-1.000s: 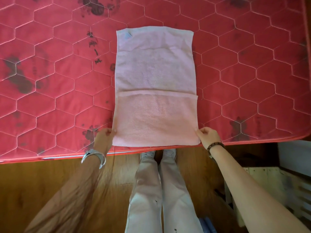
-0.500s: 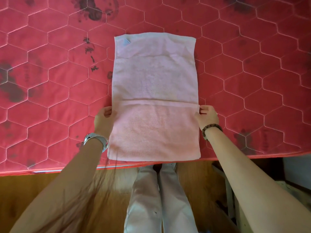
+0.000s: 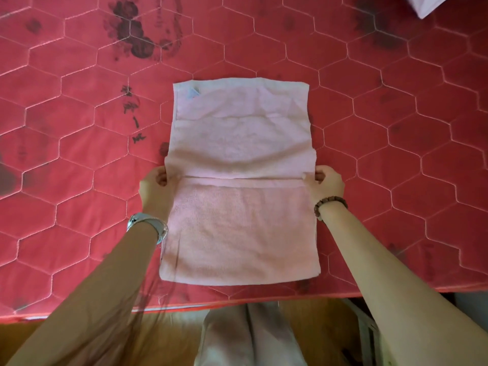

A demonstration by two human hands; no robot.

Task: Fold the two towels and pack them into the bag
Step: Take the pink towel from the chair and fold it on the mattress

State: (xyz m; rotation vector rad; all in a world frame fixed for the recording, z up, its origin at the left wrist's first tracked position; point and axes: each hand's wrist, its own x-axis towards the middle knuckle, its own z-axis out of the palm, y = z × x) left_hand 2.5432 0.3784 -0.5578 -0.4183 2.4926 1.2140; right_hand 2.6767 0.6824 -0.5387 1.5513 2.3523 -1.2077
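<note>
A pale pink towel lies flat on the red quilted mattress, partly folded, with a folded edge running across its middle. My left hand pinches the towel's left side at that edge. My right hand pinches the right side at the same height. The near half lies smooth toward the mattress's front edge. The far half is slightly rumpled and bears a small blue tag at its far left corner. No bag shows in this view.
A corner of pale pink fabric pokes in at the top right. The mattress has dark stains at the far left. Below its front edge lie a wooden floor and my legs. A light wooden object stands at the lower right.
My hands have slid from the towel's near corners up to its middle fold and pinched both sides there. The far half has begun to bunch toward me.
</note>
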